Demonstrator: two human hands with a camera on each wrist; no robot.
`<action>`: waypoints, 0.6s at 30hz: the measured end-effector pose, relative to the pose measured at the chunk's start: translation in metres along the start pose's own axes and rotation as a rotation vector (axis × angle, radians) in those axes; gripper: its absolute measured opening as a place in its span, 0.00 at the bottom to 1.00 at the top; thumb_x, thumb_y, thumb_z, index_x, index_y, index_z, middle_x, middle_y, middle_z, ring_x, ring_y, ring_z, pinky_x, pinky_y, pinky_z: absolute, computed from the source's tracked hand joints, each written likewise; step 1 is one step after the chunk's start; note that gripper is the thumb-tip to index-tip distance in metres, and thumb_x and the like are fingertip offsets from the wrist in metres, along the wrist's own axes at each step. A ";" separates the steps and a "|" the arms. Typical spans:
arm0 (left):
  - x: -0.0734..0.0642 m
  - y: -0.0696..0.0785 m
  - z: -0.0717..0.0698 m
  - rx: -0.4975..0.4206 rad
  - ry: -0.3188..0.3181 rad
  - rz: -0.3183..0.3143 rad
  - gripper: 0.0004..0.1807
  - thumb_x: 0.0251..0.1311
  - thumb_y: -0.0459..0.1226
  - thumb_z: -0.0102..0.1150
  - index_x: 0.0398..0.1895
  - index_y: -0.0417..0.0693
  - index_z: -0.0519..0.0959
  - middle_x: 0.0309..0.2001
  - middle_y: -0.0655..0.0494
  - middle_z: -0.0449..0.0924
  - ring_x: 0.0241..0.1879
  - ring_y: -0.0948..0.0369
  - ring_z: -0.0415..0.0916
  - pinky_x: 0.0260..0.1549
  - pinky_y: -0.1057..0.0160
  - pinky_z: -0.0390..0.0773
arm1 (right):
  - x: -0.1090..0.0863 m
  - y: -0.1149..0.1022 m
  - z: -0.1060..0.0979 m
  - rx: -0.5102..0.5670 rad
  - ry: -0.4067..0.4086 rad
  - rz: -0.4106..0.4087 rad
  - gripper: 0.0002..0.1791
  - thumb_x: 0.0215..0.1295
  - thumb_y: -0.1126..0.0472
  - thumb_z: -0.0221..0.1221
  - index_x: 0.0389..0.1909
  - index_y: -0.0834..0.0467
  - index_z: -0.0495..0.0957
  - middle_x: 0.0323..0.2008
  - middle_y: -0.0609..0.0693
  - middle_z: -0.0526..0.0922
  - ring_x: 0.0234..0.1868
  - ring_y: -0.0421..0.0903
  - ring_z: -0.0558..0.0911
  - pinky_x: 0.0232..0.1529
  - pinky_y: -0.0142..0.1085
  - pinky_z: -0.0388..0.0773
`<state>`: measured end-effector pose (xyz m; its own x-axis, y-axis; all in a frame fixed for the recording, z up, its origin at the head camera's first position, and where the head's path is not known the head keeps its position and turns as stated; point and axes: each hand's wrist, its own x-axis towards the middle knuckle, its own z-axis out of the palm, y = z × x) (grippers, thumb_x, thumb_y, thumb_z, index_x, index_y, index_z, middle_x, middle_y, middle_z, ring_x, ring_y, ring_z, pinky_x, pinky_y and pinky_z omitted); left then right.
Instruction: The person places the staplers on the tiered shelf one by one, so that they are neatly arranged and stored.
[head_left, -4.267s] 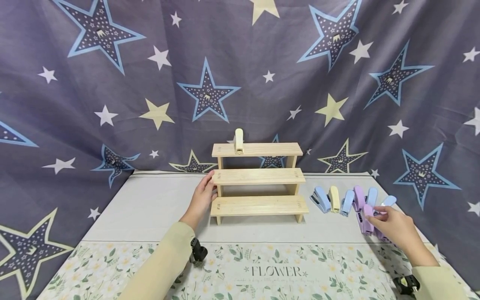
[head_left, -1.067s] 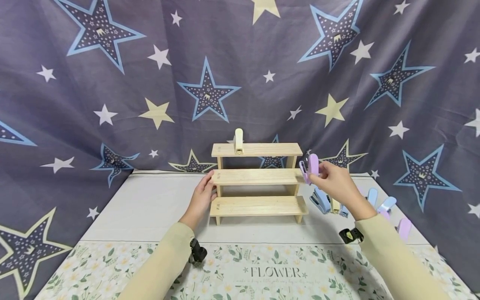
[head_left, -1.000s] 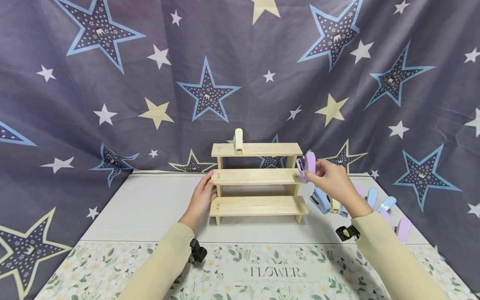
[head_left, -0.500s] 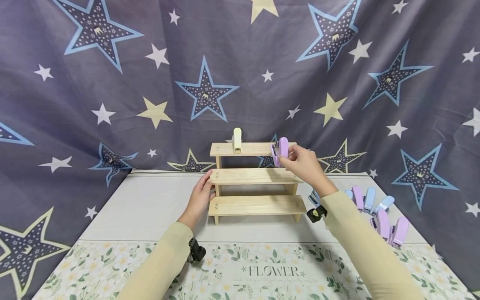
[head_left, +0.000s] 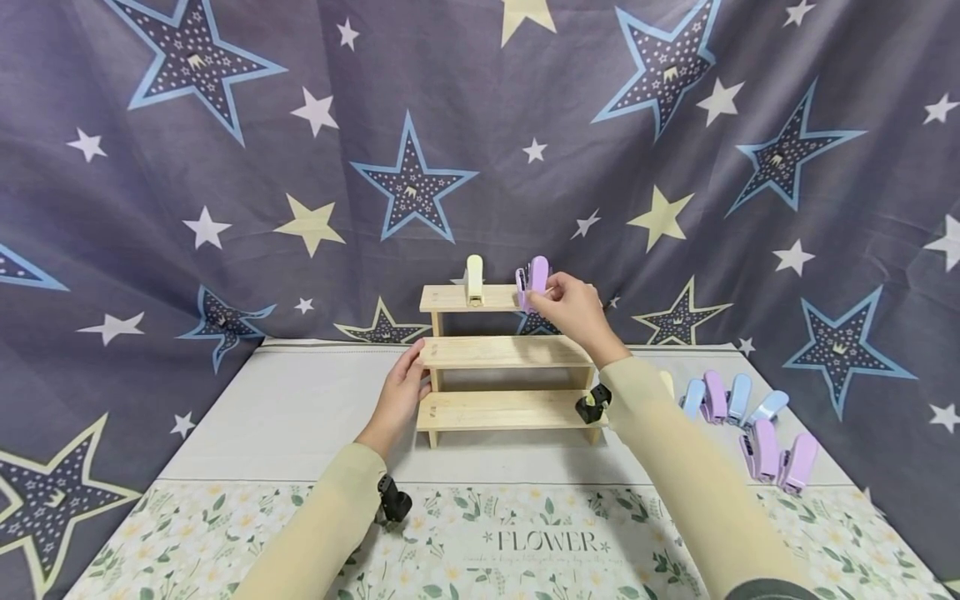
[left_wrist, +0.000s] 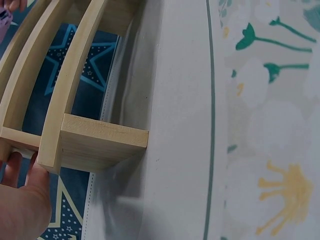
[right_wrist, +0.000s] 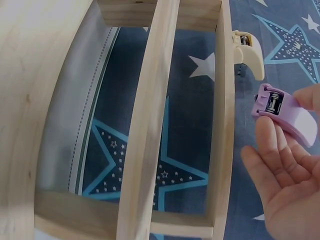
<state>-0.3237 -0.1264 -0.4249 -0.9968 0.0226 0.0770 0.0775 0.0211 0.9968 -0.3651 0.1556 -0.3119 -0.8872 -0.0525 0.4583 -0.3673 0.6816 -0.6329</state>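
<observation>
A three-step wooden display stand (head_left: pixel 510 353) stands at the middle of the table. My left hand (head_left: pixel 399 396) grips its left end by the middle step; in the left wrist view the fingers (left_wrist: pixel 37 180) curl at the side board. My right hand (head_left: pixel 576 310) pinches a purple stapler (head_left: pixel 537 278) between thumb and fingertips, at the top step. In the right wrist view this stapler (right_wrist: pixel 287 116) has a gap between it and the top board (right_wrist: pixel 226 125). A cream stapler (head_left: pixel 474 282) stands on the top step, to the left of the purple one.
On the right of the table are several staplers: purple ones (head_left: pixel 798 462), blue ones (head_left: pixel 739 398), and a cream one (head_left: pixel 667 383) partly hidden by my right sleeve (head_left: pixel 675 450). Behind hangs a star-patterned curtain (head_left: pixel 300 150). A floral cloth (head_left: pixel 187 533) covers the table's front.
My right hand has picked a purple stapler from the group on the right and carried it left and up to the top step. My left hand has stayed on the stand.
</observation>
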 end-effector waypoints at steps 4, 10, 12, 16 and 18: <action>-0.004 0.008 0.001 -0.009 -0.014 -0.005 0.28 0.82 0.40 0.34 0.80 0.48 0.52 0.77 0.42 0.53 0.71 0.43 0.59 0.69 0.45 0.65 | 0.006 -0.003 0.005 0.010 0.006 -0.009 0.16 0.61 0.51 0.64 0.38 0.61 0.81 0.30 0.51 0.83 0.32 0.47 0.80 0.34 0.36 0.75; -0.001 0.000 0.001 0.004 0.001 0.013 0.27 0.82 0.42 0.35 0.80 0.53 0.54 0.76 0.46 0.56 0.70 0.46 0.61 0.68 0.49 0.67 | 0.016 -0.007 0.012 0.016 -0.005 -0.003 0.16 0.61 0.51 0.65 0.36 0.62 0.81 0.30 0.53 0.83 0.32 0.48 0.80 0.34 0.37 0.77; -0.001 0.000 0.001 0.002 0.003 0.022 0.27 0.82 0.42 0.34 0.80 0.52 0.54 0.75 0.45 0.56 0.70 0.46 0.62 0.67 0.49 0.68 | 0.019 -0.008 0.014 0.023 -0.013 0.007 0.17 0.61 0.50 0.66 0.37 0.61 0.81 0.33 0.53 0.84 0.34 0.49 0.81 0.35 0.39 0.78; -0.001 -0.001 0.001 -0.010 0.005 0.029 0.27 0.82 0.41 0.34 0.80 0.50 0.54 0.75 0.45 0.58 0.69 0.46 0.63 0.67 0.48 0.68 | 0.022 -0.010 0.017 0.033 -0.032 0.036 0.19 0.62 0.47 0.66 0.37 0.61 0.80 0.37 0.54 0.86 0.38 0.50 0.82 0.38 0.41 0.80; -0.001 -0.001 0.001 -0.009 0.003 0.027 0.27 0.82 0.41 0.34 0.80 0.50 0.54 0.75 0.45 0.57 0.69 0.46 0.63 0.67 0.48 0.68 | 0.023 -0.009 0.019 0.032 -0.045 0.046 0.19 0.62 0.47 0.65 0.38 0.61 0.80 0.38 0.55 0.86 0.39 0.50 0.82 0.39 0.41 0.80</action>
<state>-0.3231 -0.1259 -0.4263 -0.9943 0.0204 0.1044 0.1046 0.0113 0.9944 -0.3875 0.1339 -0.3075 -0.9148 -0.0551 0.4000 -0.3338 0.6605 -0.6725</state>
